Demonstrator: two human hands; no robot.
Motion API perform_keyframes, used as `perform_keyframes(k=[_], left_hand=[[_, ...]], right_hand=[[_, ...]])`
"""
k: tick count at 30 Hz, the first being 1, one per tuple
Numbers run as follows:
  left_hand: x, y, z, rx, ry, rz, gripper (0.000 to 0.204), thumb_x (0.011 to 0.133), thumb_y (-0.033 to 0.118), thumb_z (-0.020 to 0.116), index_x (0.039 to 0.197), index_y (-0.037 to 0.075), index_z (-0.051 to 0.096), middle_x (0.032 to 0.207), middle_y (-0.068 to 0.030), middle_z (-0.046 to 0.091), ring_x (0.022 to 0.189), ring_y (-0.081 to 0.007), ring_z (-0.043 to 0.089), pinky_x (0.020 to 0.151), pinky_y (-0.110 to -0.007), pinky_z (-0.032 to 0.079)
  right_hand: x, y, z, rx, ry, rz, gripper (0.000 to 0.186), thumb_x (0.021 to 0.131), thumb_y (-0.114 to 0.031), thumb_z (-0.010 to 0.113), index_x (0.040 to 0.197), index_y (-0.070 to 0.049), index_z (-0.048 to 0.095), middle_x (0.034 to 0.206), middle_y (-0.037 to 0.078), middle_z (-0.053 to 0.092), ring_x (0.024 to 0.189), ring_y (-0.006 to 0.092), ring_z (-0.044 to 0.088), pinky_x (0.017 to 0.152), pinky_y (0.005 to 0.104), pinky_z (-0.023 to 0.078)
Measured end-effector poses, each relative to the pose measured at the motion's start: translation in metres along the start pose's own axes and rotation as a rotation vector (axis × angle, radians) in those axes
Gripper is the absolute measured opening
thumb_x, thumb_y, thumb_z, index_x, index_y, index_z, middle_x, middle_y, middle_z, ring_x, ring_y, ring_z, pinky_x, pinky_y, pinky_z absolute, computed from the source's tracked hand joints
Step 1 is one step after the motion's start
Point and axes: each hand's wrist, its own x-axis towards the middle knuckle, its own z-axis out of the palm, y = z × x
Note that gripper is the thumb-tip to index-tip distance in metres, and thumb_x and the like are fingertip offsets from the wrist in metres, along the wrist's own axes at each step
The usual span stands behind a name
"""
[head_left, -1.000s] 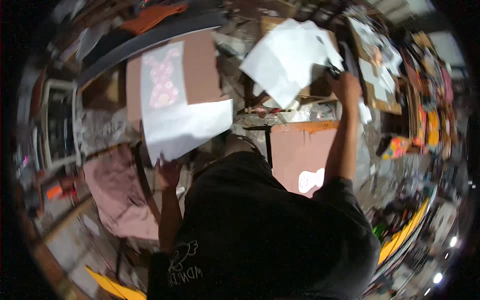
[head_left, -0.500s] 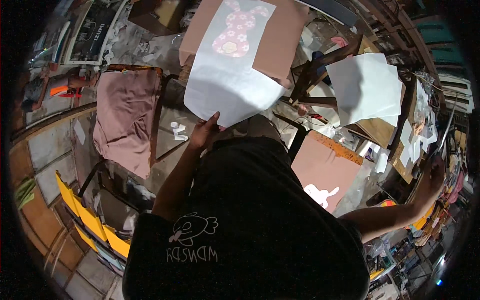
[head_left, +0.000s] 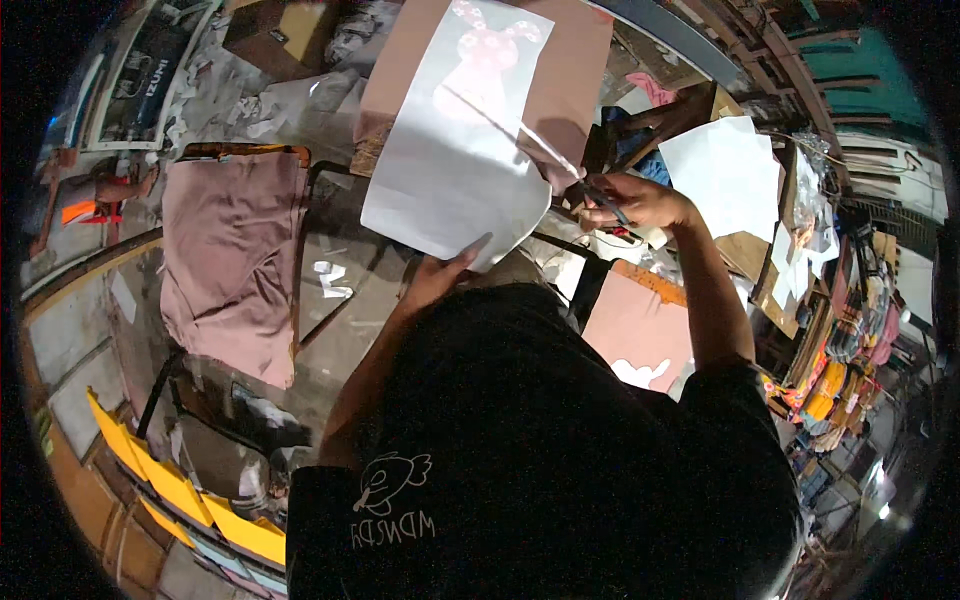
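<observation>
A white paper sheet [head_left: 440, 190] with a pink flowered rabbit shape [head_left: 485, 65] at its far end lies over a dusty-pink fabric piece [head_left: 575, 75] in front of me. My left hand [head_left: 440, 280] pinches the sheet's near edge, thumb on top. My right hand [head_left: 635, 203] is closed round the dark handle of a long, thin, pale tool [head_left: 500, 127]. The tool reaches across the sheet toward the rabbit; whether it touches the paper, and its exact kind, I cannot tell.
Folded dusty-pink fabric [head_left: 230, 250] lies on a stand at left. White sheets [head_left: 720, 170] are stacked at right. Another pink piece [head_left: 640, 320] with a white rabbit shape lies beside my body. Yellow panels [head_left: 180, 480] stand at lower left; a cardboard box [head_left: 280, 40] sits at far left.
My right hand has swung in from the far right with the long tool, which now lies across the sheet. My left hand has shifted slightly right and nearer along the paper's edge.
</observation>
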Motion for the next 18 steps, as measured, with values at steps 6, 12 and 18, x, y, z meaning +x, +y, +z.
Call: perform_keyframes(k=[6,12,18], left_hand=[[0.021,0.003,-0.011,0.414,-0.007,-0.142,0.051,0.098,0.032,0.067,0.132,-0.002,0.054,0.118,-0.0113,0.065,0.111,-0.0229,0.062,0.089,-0.038,0.054],[-0.004,-0.025,-0.035,0.339,-0.026,-0.004,0.049,0.096,0.016,0.066,0.141,0.008,0.05,0.128,-0.0151,0.063,0.122,-0.0298,0.058,0.1,-0.041,0.049],[-0.018,-0.045,-0.045,0.44,0.049,-0.035,0.059,0.092,0.01,0.07,0.146,0.01,0.047,0.137,-0.0162,0.059,0.13,-0.031,0.053,0.11,-0.042,0.041]], right_hand=[[-0.001,-0.021,-0.013,0.009,0.019,0.045,0.054,0.089,-0.05,0.072,0.115,-0.005,0.057,0.09,-0.001,0.057,0.082,0.0087,0.056,0.063,0.0242,0.045],[0.019,-0.021,-0.044,0.109,-0.098,0.275,0.035,0.097,-0.047,0.063,0.09,-0.013,0.057,0.066,-0.008,0.046,0.054,0.0007,0.038,0.043,0.0194,0.025],[0.032,0.005,-0.067,-0.088,-0.15,0.435,0.04,0.095,-0.053,0.064,0.097,-0.013,0.064,0.067,-0.008,0.051,0.054,0.0028,0.043,0.044,0.0214,0.031]])
